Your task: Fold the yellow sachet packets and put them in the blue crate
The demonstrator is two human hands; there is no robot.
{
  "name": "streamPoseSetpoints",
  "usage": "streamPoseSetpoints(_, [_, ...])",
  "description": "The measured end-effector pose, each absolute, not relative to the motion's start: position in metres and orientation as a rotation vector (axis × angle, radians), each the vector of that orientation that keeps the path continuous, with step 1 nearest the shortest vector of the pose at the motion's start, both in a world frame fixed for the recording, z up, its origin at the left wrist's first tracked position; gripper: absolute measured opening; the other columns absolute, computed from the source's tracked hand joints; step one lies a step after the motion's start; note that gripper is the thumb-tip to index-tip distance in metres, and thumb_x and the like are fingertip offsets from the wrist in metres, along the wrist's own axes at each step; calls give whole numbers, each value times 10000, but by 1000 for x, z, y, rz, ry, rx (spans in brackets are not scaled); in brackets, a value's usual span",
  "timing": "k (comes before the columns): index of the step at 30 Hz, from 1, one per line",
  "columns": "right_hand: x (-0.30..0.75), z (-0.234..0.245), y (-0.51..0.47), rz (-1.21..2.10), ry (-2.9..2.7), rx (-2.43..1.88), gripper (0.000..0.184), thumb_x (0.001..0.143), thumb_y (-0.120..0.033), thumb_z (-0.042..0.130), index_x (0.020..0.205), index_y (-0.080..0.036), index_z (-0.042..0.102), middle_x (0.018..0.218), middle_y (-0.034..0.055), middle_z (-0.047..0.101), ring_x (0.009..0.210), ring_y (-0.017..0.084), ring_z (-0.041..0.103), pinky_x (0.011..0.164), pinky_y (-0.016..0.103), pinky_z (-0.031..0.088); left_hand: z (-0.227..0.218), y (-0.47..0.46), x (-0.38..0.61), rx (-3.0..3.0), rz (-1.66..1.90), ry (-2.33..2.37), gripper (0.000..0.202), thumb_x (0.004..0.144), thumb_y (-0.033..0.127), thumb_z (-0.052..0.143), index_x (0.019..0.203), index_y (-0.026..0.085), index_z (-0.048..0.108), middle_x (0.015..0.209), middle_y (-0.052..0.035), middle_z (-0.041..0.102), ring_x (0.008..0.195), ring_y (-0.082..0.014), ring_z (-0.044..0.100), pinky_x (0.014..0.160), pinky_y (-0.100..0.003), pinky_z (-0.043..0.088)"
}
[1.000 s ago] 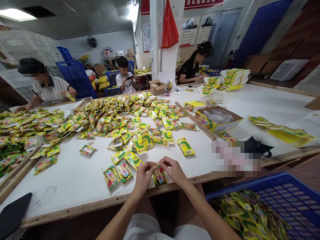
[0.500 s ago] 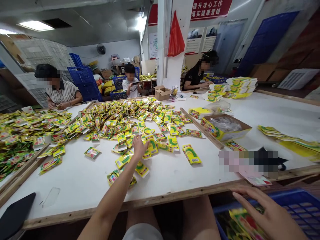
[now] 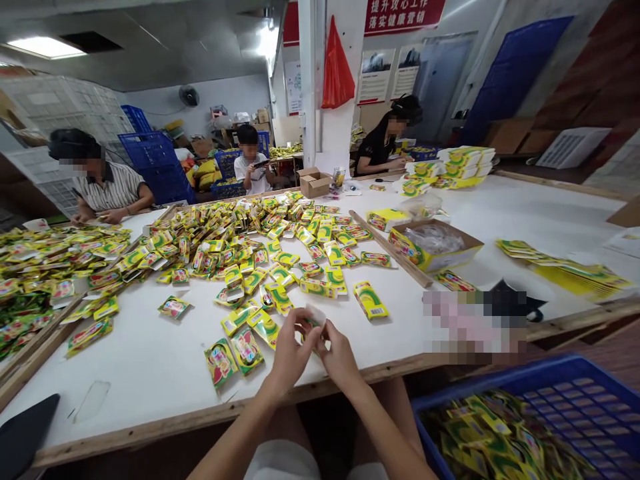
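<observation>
Near the table's front edge, my left hand [image 3: 294, 341] and my right hand [image 3: 337, 350] meet around a small packet [image 3: 315, 316]. Its pale end flap shows above the fingers, and the rest is mostly covered by them. Both hands have their fingers closed on it. Just left of my left hand lie several flat yellow and green packets, among them one with a fruit print [image 3: 247, 350] and one beside it [image 3: 220, 363]. A single yellow packet [image 3: 370, 300] lies to the right of my hands. Behind them spreads a large pile of such packets [image 3: 225, 233].
A blue basket [image 3: 500, 383] holding packets stands below the table edge at the right. A wooden strip [image 3: 393, 250] runs beside an open yellow carton [image 3: 440, 250]. At far left lies a dark flat object [image 3: 27, 427]. Three people sit across the table.
My left hand has come back from the pile toward the front edge. My right hand has moved from above the basket to meet it, and both now hold a packet. The view has shifted slightly right.
</observation>
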State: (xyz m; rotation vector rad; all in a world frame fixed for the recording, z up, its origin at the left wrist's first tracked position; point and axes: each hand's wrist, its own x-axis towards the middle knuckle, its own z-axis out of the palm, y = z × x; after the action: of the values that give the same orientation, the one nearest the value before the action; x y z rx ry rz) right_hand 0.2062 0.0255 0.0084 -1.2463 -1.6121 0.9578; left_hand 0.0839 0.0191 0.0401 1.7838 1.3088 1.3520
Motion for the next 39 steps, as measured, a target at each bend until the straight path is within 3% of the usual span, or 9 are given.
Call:
streamPoseSetpoints(3, [217, 3, 23, 1323, -1562, -1031, 265, 831, -322, 526, 1042, -165, 492, 1017, 83, 601, 955, 199, 594, 841, 328, 485, 19, 16, 72, 1673, 1427, 1307, 390, 829, 280, 591, 1165, 183, 418, 1169, -106, 488, 1043, -189, 507, 855, -310, 423])
streamPoseSetpoints(8, [226, -3, 17, 1269, -1368, -1081, 493, 789, -290, 588, 1203, -207, 335, 968, 39, 585, 841, 153, 622, 788, 296, 498, -1, 13, 59, 1468, 1193, 1106, 275, 869, 333, 546, 1066, 159, 466, 918, -47, 549, 791, -131, 553, 715, -254, 447])
streamPoseSetpoints(12, [226, 3, 25, 1183, -1592, -1080, 251, 849, -319, 509, 1050, -174, 542, 949, 57, 607, 856, 151, 597, 770, 271, 474, 2, 14, 50, 1448, 1129, 1097, 267, 848, 368, 573, 964, 127, 565, 886, -65, 596, 793, -147, 560, 729, -258, 449])
streamPoseSetpoints(14, [223, 7, 33, 1127, -1688, -1087, 230, 866, -346, 483, 916, -159, 605, 908, 59, 621, 850, 156, 580, 769, 274, 462, 4, 16, 48, 1478, 1124, 1109, 250, 844, 360, 576, 906, 119, 602, 884, -77, 612, 815, -157, 565, 762, -268, 447])
streamPoseSetpoints(16, [219, 9, 40, 1074, -1691, -1099, 247, 865, -359, 485, 839, -148, 610, 864, 57, 618, 819, 154, 569, 760, 274, 459, 4, 18, 47, 1460, 1178, 1062, 219, 842, 332, 584, 919, 127, 598, 902, -76, 617, 845, -156, 568, 797, -272, 442])
streamPoseSetpoints(20, [214, 9, 44, 1103, -1590, -1025, 234, 854, -314, 512, 1001, -153, 597, 882, 51, 610, 836, 146, 579, 782, 272, 473, 2, 21, 49, 1326, 1271, 921, 313, 832, 281, 603, 1107, 173, 501, 978, -69, 620, 885, -152, 586, 821, -290, 452])
streamPoseSetpoints(24, [212, 13, 37, 1080, -1719, -1024, 231, 859, -347, 528, 889, -149, 643, 921, 67, 614, 858, 149, 578, 760, 260, 467, 2, 16, 47, 1436, 1212, 1076, 234, 845, 327, 582, 930, 115, 630, 951, -109, 637, 899, -186, 591, 839, -306, 455])
streamPoseSetpoints(35, [205, 23, 44, 1127, -1639, -1153, 216, 806, -339, 559, 795, -131, 613, 738, 34, 610, 679, 132, 550, 637, 237, 443, 6, 18, 55, 1218, 1349, 1217, 255, 794, 355, 630, 860, 110, 599, 801, -55, 614, 739, -132, 557, 711, -238, 443])
streamPoseSetpoints(39, [207, 17, 35, 1227, -1623, -1080, 237, 824, -368, 561, 857, -140, 616, 821, 43, 635, 768, 149, 592, 708, 253, 468, 4, 8, 51, 1299, 1287, 1155, 263, 824, 356, 604, 928, 119, 648, 899, -85, 650, 851, -170, 593, 800, -279, 458])
